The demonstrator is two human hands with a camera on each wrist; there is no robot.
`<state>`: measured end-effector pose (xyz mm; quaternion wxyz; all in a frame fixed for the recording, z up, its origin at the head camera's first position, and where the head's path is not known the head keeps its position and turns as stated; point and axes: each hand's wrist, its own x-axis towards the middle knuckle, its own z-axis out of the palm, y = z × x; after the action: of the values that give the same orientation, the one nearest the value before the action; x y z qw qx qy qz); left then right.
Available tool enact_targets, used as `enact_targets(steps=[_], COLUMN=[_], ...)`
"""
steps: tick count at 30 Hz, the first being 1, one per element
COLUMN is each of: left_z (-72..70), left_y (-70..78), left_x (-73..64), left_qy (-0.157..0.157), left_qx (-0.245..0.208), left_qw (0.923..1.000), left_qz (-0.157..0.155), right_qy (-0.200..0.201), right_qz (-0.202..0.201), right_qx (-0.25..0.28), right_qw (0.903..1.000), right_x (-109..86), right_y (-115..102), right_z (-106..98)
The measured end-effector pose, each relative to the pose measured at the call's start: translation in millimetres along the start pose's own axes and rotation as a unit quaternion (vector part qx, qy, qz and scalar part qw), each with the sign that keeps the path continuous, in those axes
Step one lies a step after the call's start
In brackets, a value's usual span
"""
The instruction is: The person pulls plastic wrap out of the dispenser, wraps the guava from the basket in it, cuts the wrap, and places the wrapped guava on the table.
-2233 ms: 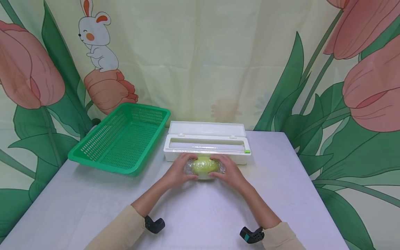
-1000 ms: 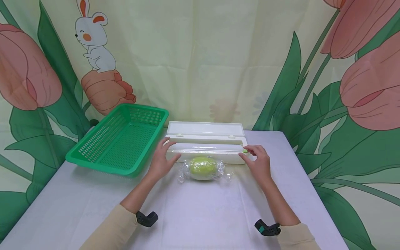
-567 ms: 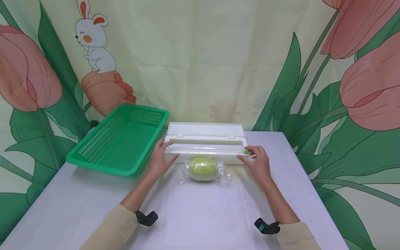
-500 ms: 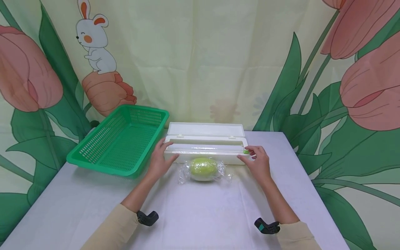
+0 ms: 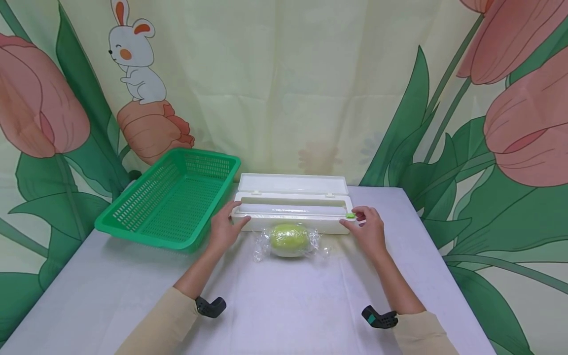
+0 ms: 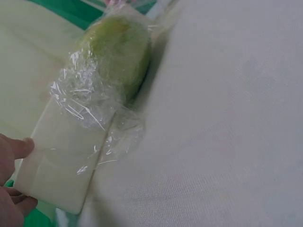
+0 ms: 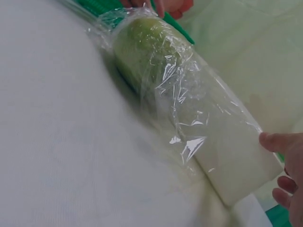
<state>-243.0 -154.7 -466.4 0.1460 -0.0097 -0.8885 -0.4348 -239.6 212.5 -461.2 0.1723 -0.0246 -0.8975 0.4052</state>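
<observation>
A white cling film dispenser [image 5: 293,226] stands with its lid [image 5: 293,184] up, a roll of film [image 5: 290,209] inside and a green slider [image 5: 350,215] at its right end. My left hand [image 5: 224,227] grips its left end, thumb on the front, fingertips at the top corner. At the opposite end my right hand [image 5: 370,231] holds the dispenser, thumb on the front and fingers bent beside the slider. Right before the box lies a yellow-green oval fruit [image 5: 289,240] wrapped in crumpled cling film, its loose ends spread to both sides; in the right wrist view the film [image 7: 189,118] overlaps the box front.
A green perforated plastic basket [image 5: 146,236] sits at the left of the table, close to my left hand. A white cloth [image 5: 288,305] covers the table. Behind it hangs a printed curtain [image 5: 284,98] with tulips and a rabbit.
Both hands have let go of the wrapped fruit and moved apart to the dispenser's ends. Most recently the left hand shifted slightly left; the fruit stays in front of the box.
</observation>
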Motion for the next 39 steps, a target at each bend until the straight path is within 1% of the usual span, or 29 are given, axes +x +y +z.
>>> enact_targets(steps=[1,3,5,6,9,10,12,15,18,21,23,25,28,31,35,37,39], left_z=[-0.1,-0.1,0.1,0.4,0.5,0.2,-0.4,-1.4,-2.4,-2.5,-2.6,-2.5,-2.7,-2.9,-2.3,-1.1,0.9], left_y=[-0.2,-0.4,-0.7,-0.8,-1.5,-1.6,-2.2,-3.3,-4.2,-5.2,-5.4,-5.0,-3.8,-2.2,0.4,2.9,6.9], left_x=[0.1,-0.1,-0.7,-1.0,-1.5,-1.3,-0.5,1.1,1.5,1.3,1.1,1.1,0.1,-0.6,-0.8,-1.3,-2.1], left_qy=[0.0,0.002,0.011,0.02,0.036,0.038,0.039,0.029,0.019,0.011,0.008,0.009,0.01,0.007,-0.021,-0.028,-0.023], left_qx=[-0.002,0.001,0.005,0.011,0.019,0.023,0.026,0.032,0.04,0.048,0.051,0.051,0.049,0.046,0.054,0.071,0.094], left_qw=[1.0,1.0,0.9999,0.9997,0.9984,0.998,0.9976,0.9979,0.9981,0.9979,0.9977,0.9975,0.9976,0.9981,0.9979,0.9963,0.993], left_qz=[-0.006,-0.007,0.003,0.013,0.04,0.044,0.051,0.048,0.044,0.042,0.045,0.048,0.048,0.041,0.028,0.04,0.068], right_qy=[-0.003,-0.008,-0.016,-0.019,-0.024,-0.024,-0.021,-0.025,-0.051,-0.094,-0.122,-0.144,-0.162,-0.165,-0.149,-0.141,-0.133], right_qz=[0.005,0.016,0.028,0.031,0.03,0.026,0.02,0.006,-0.029,-0.072,-0.086,-0.09,-0.086,-0.089,-0.094,-0.094,-0.091], right_qx=[0.001,0.005,0.012,0.019,0.043,0.049,0.061,0.083,0.11,0.131,0.125,0.105,0.068,0.048,0.053,0.07,0.089], right_qw=[1.0,0.9998,0.9994,0.9991,0.9983,0.9982,0.9977,0.9962,0.9922,0.9843,0.9809,0.9799,0.9807,0.9812,0.9829,0.9831,0.9828], right_x=[0.5,1.8,2.6,2.9,3.5,3.8,4.1,4.2,4.1,4.8,5.3,5.6,5.1,4.0,2.6,2.4,2.4], right_y=[0,-1,-1,-1,-1,-1,1,4,7,8,8,6,4,3,3,3,3], right_z=[0,0,0,0,2,3,5,8,11,13,14,15,15,15,13,12,10])
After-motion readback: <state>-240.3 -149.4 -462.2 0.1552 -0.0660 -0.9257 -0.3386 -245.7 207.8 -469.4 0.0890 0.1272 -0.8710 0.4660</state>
